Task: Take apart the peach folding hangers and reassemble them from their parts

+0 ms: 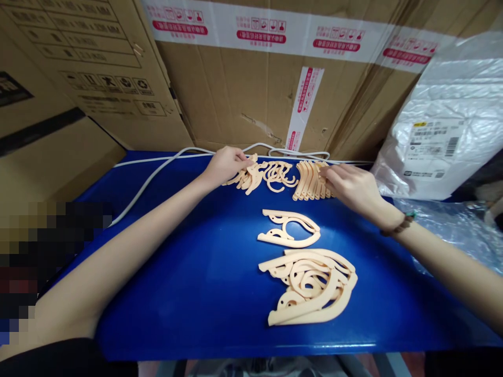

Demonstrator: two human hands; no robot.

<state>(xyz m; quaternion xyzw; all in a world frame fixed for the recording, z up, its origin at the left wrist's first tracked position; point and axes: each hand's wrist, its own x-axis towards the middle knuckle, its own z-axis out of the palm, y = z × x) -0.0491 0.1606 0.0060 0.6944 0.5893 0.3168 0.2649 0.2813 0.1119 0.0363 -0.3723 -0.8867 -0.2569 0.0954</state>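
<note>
My left hand [228,166] is at the far side of the table, its fingers pinched on a small beige plastic hanger piece at a heap of loose hanger pieces [251,180]. Several beige hooks [280,173] lie just right of that heap. My right hand [351,187] is closed at the right end of a neat row of curved hanger arms [308,180], gripping one arm, which the fingers partly cover. Nearer to me lies one folded beige hanger [302,242]. In front of it is a stack of several folded hangers [328,314].
Everything lies on a blue table [188,293]. A white cable [147,195] runs along its back edge. Cardboard boxes [236,99] wall off the back and left. A white plastic parcel [436,125] and a clear plastic bag [451,225] are at the right.
</note>
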